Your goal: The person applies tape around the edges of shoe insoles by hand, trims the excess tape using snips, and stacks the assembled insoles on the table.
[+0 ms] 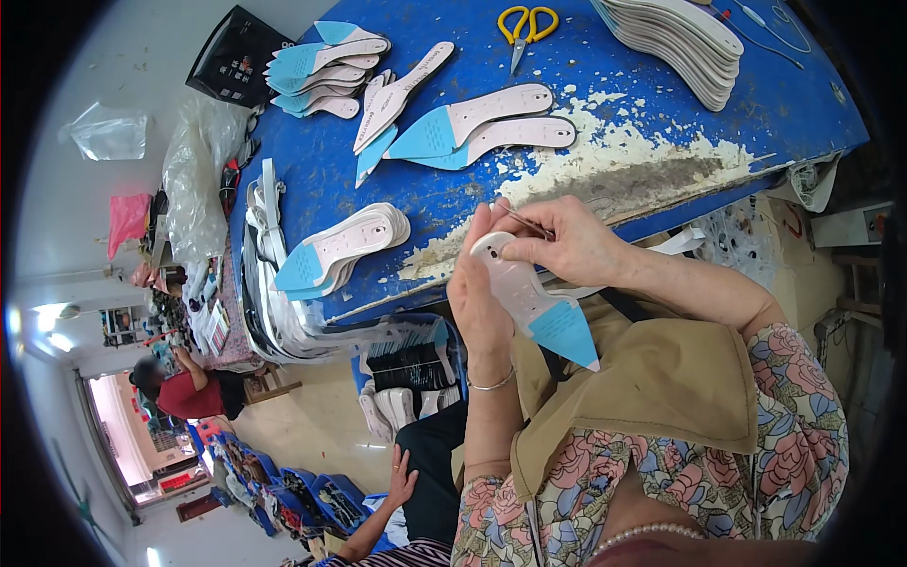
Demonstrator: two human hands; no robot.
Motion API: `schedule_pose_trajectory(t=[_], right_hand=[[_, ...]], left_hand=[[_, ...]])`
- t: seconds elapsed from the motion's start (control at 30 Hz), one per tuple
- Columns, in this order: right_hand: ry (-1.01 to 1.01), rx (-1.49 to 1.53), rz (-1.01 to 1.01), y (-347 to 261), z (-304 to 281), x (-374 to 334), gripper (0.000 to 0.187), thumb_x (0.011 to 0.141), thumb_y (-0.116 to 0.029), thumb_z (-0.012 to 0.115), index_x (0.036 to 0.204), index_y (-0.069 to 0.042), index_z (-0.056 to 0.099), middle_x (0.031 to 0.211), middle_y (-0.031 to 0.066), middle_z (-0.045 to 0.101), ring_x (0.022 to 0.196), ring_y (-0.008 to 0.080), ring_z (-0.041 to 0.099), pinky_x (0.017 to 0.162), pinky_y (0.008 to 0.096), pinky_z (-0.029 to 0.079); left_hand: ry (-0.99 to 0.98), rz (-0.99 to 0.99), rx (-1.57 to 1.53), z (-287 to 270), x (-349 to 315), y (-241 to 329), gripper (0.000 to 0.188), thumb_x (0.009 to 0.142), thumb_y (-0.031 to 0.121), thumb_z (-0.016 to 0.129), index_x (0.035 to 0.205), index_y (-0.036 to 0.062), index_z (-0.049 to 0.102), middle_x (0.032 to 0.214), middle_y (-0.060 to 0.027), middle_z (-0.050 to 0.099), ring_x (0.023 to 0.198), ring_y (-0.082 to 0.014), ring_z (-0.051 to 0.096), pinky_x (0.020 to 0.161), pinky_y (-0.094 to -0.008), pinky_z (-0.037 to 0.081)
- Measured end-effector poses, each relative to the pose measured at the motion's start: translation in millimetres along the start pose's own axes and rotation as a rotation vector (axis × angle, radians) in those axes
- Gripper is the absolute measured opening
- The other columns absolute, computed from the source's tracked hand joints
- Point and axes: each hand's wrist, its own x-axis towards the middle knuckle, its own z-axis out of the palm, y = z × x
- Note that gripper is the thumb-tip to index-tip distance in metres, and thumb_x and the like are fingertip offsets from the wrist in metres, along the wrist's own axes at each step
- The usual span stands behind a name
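Just off the near edge of the worn blue table, both my hands meet around a pointed insole (520, 288), pinkish white with a light blue toe. My left hand (480, 300) holds its rounded heel end from the left, fingers wrapped along the edge. My right hand (574, 244) is closed, its thumb against the heel beside a small dark hole. Between its thumb and fingers sits a thin metal tool (531, 223); its exact kind is hard to make out. The insole's blue tip points down toward my tan apron (652, 387).
On the blue table (312, 170) lie stacked insoles (354, 248), a larger insole stack (685, 47), loose insoles (491, 123) and yellow-handled scissors (524, 33). Below is a crate of insoles (411, 369). A seated person's hand (403, 477) rests nearby; another person (194, 387) works farther off.
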Motion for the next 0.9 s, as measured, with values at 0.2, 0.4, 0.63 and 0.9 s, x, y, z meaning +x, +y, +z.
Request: schedule_pose_trajectory(t=[0.2, 0.4, 0.63, 0.9], right_hand=[[0.041, -0.319, 0.150, 2.1, 3.0, 0.1, 0.021, 0.085, -0.019, 0.063, 0.080, 0.002, 0.062, 0.061, 0.0029, 0.057, 0.060, 0.0037, 0.050, 0.051, 0.0267, 0.041], [-0.014, -0.530, -0.102, 44.7, 2.3, -15.4, 0.019, 0.084, -0.019, 0.062, 0.079, -0.001, 0.059, 0.061, 0.0138, 0.055, 0.052, 0.0175, 0.054, 0.049, 0.0292, 0.039], [-0.142, -0.413, -0.065, 93.6, -4.5, -30.3, 0.017, 0.081, -0.022, 0.060, 0.086, -0.006, 0.059, 0.072, 0.0176, 0.060, 0.070, 0.0360, 0.059, 0.058, 0.0398, 0.046], [-0.151, -0.452, -0.089, 113.8, 1.3, -28.4, 0.013, 0.081, -0.015, 0.061, 0.083, -0.003, 0.056, 0.070, 0.0153, 0.059, 0.065, 0.0322, 0.058, 0.057, 0.0367, 0.045]], left_hand=[[0.093, 0.025, 0.193, -7.5, 8.7, -6.8, 0.043, 0.097, 0.030, 0.037, 0.110, -0.0079, 0.052, 0.104, -0.0195, 0.061, 0.096, -0.0240, 0.059, 0.085, -0.0322, 0.047], [0.127, -0.033, 0.106, -18.0, 9.8, -20.1, 0.040, 0.096, 0.032, 0.039, 0.105, -0.0044, 0.053, 0.089, -0.0168, 0.064, 0.078, -0.0218, 0.063, 0.070, -0.0306, 0.052], [0.203, -0.132, 0.038, -28.9, 13.4, -34.0, 0.039, 0.094, 0.033, 0.043, 0.104, -0.0031, 0.053, 0.085, -0.0154, 0.064, 0.067, -0.0195, 0.064, 0.058, -0.0289, 0.053], [0.247, -0.156, 0.056, -46.1, 15.9, -42.0, 0.039, 0.093, 0.033, 0.046, 0.104, -0.0035, 0.052, 0.084, -0.0154, 0.063, 0.064, -0.0184, 0.063, 0.056, -0.0292, 0.054]])
